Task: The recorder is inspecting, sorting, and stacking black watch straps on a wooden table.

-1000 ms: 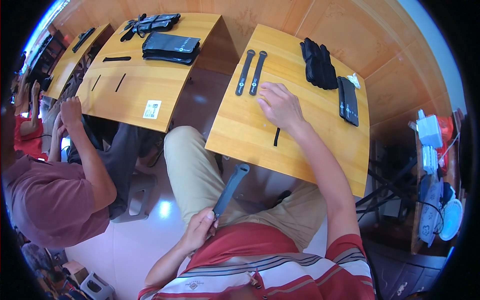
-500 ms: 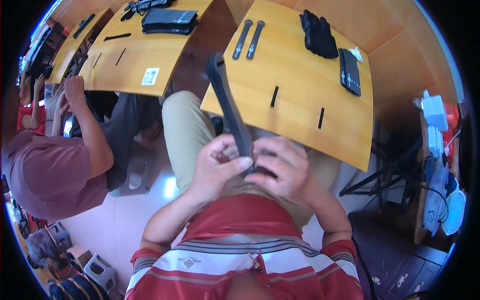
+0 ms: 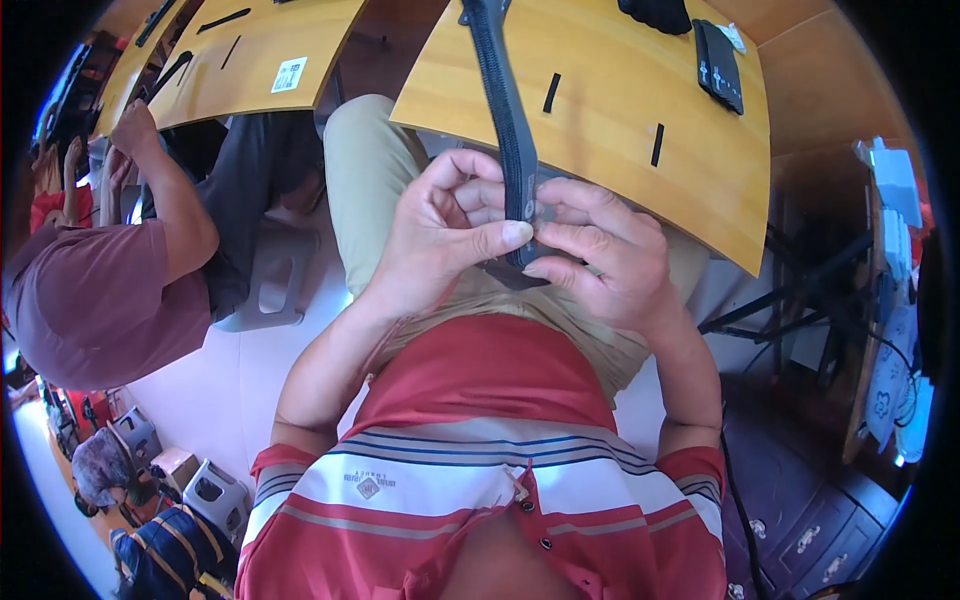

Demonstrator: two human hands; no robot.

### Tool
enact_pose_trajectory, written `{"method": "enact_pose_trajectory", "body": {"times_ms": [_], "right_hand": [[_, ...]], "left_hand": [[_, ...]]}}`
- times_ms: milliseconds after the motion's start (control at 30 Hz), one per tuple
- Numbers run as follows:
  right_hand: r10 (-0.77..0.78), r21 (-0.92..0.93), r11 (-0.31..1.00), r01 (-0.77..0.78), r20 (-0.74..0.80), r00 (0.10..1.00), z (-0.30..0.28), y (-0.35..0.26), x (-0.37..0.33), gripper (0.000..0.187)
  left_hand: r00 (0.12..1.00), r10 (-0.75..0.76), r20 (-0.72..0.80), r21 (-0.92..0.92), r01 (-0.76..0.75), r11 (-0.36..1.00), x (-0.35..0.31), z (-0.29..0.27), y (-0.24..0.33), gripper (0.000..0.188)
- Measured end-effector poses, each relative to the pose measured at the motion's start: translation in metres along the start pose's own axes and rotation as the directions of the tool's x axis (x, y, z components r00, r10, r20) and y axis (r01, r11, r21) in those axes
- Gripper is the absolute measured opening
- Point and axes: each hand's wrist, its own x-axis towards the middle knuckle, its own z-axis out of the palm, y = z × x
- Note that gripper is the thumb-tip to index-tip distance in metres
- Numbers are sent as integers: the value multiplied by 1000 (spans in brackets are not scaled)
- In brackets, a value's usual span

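Observation:
A long black and grey strap (image 3: 495,95), which looks like a hook-and-loop strap, stands up between my hands, its upper end leaning over the table's near edge. My left hand (image 3: 430,235) pinches its lower part, the thumb lying across the front. From the other side, my right hand (image 3: 610,245) holds the same lower end between thumb and fingertips. Whether it is one folded strap or several stacked together, I cannot tell. Both hands are above my lap.
On the yellow wooden table (image 3: 640,60) are two short black strips (image 3: 551,93), a flat black pouch (image 3: 718,70) and a black knitted-looking item (image 3: 660,12). A person in a maroon shirt (image 3: 100,300) sits at left, beside another table (image 3: 320,50). Shelved boxes (image 3: 890,180) stand at right.
The view has tilted down, so the table and my hands sit higher in the picture. The strap has turned to show its dark textured side. Two straps on the table have left view.

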Motion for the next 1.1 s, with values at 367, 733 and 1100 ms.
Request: {"method": "enact_pose_trajectory", "body": {"times_ms": [367, 733, 1100], "right_hand": [[-13, 3, 1000, 13, 11, 1000, -5, -1, -6, 28], [-13, -47, 999, 16, 57, 998, -11, 5, -12, 25], [-20, -139, 990, 27, 49, 999, -14, 10, -21, 23]], "left_hand": [[1000, 1, 26, 82, -3, 997, -7, 0, -5, 19], [999, -39, 6, 74, 38, 996, 0, -3, -13, 21], [998, -62, -29, 108, 65, 992, 2, 6, -17, 20]]}}
